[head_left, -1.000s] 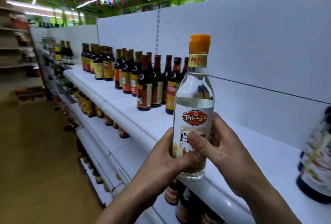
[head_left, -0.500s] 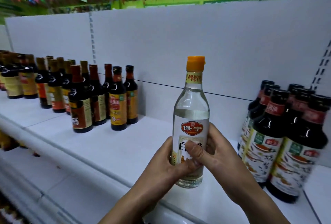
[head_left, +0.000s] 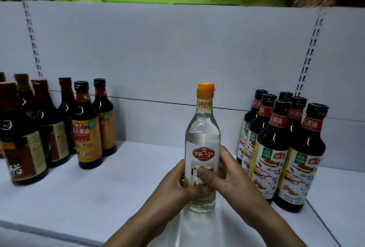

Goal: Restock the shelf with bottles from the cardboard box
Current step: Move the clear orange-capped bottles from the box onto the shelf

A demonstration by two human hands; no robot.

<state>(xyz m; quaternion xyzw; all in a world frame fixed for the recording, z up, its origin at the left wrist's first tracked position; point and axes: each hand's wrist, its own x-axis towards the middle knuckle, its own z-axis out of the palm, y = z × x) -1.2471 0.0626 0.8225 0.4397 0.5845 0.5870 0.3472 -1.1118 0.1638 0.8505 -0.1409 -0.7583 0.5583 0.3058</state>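
Note:
A clear bottle [head_left: 203, 132] with an orange cap and a white label stands upright over the white shelf [head_left: 98, 193], in the gap between two groups of dark bottles. My left hand [head_left: 173, 185] wraps its lower left side and my right hand [head_left: 229, 177] its lower right side, the right thumb across the label. The bottle's base is at or just above the shelf surface; I cannot tell if it touches. The cardboard box is out of view.
Dark sauce bottles with orange and brown labels [head_left: 87, 128] stand at the left. Several dark bottles with red neck labels [head_left: 276, 148] stand close on the right. The white back panel [head_left: 177, 53] rises behind, and the shelf's front edge [head_left: 49, 233] runs below.
The view has swung right along the shelf to face the gap head-on. The bottle, still held in both hands, now sits lower and nearer the shelf surface between the two bottle groups.

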